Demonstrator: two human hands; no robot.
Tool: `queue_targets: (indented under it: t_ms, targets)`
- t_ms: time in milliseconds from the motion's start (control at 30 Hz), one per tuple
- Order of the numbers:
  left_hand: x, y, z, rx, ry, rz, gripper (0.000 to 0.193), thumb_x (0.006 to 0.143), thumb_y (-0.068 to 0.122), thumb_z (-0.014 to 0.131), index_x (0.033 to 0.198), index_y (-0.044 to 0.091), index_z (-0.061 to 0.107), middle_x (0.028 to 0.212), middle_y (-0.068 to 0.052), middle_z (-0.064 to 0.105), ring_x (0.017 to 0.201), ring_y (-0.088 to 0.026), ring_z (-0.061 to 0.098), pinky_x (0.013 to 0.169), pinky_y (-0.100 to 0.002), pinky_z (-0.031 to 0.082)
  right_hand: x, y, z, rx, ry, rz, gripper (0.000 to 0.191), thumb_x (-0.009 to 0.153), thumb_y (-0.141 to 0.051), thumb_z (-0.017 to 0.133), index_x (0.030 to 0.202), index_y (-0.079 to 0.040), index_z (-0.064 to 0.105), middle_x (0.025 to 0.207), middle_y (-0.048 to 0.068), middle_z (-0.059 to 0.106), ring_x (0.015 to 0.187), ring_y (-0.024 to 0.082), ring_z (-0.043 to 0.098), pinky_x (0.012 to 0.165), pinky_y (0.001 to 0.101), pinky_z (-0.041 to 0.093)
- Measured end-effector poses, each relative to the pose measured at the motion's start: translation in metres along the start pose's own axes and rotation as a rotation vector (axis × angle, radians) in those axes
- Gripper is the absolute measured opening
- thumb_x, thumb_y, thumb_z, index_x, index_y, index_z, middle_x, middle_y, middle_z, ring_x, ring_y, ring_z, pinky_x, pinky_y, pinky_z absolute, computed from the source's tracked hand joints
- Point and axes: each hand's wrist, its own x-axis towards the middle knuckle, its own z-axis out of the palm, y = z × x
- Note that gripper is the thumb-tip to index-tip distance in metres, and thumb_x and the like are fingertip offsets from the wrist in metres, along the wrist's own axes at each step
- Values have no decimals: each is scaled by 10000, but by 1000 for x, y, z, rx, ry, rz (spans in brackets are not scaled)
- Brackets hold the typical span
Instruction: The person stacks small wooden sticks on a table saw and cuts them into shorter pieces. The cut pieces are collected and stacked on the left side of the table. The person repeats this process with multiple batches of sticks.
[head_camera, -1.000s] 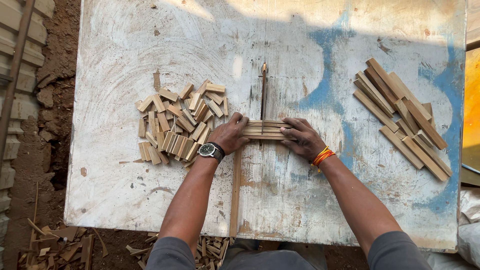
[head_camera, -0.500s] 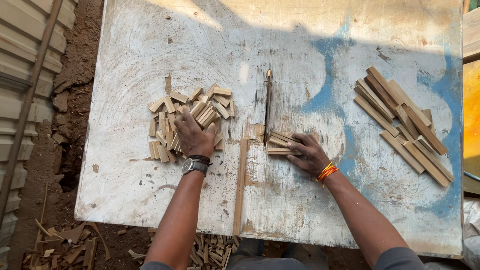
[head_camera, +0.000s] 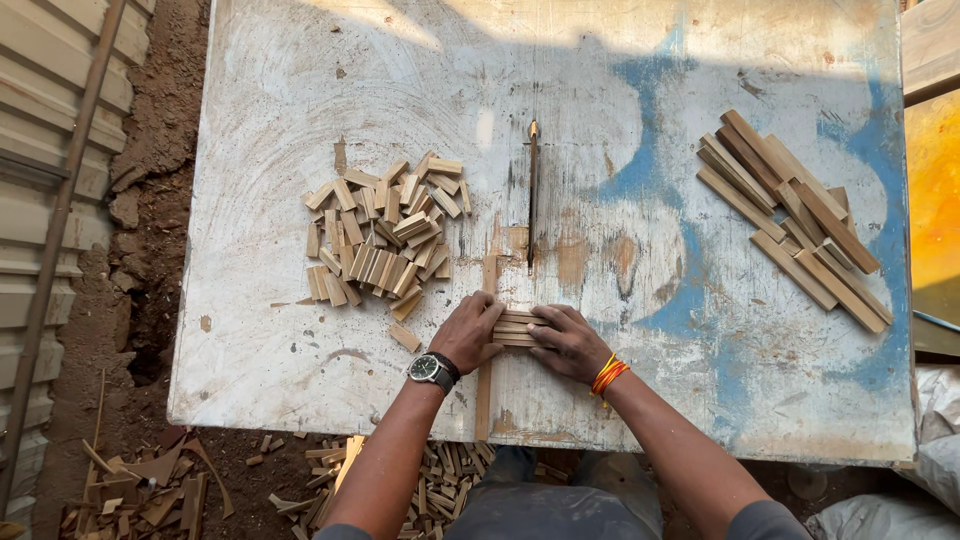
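Both grips are closed around one small bundle of wooden strips (head_camera: 517, 328): your left hand (head_camera: 468, 332) clamps its left end and your right hand (head_camera: 566, 340) presses the right end, so the bundle lies flat on the desk (head_camera: 640, 90) near the middle of its near edge. From the head view, the bundle sits in line with the thin saw blade (head_camera: 532, 190) that stands in the slot farther toward the far edge. By my reading, you are squaring the strips up for a cut; the next move calls for keeping the ends flush and fingers clear of the blade line. Cut short blocks (head_camera: 385, 235) are heaped left of the blade, and long strips (head_camera: 795, 220) lie stacked by the right edge.
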Motion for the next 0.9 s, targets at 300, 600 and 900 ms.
queue_targets:
  t_ms: [300,600,900]
  targets:
    - [0,-2,3,-5,-33,-99,687,741,250,863,1354,110,585,1310,-76,534,1210,-279,546,965,-398,545,-3,-7,7,-4,77,110,451,804,-169,824,1219,-80,672,1435,195,546,1248,370,583,993,432,553]
    - [9,-12,5,15,-43,-87,695,750,275,860,1369,108,593,1247,-74,553,1144,-261,571,936,-376,563,-8,2,13,-86,118,136,429,823,-180,816,1205,-28,693,1389,133,619,1183,313,653,956,401,586]
    - [22,-20,-4,3,-66,-52,669,786,290,833,1371,86,582,1228,-70,562,1137,-261,579,928,-391,561,13,11,-13,-44,24,40,454,862,-160,783,1266,-1,651,1403,187,591,1191,335,644,973,401,577]
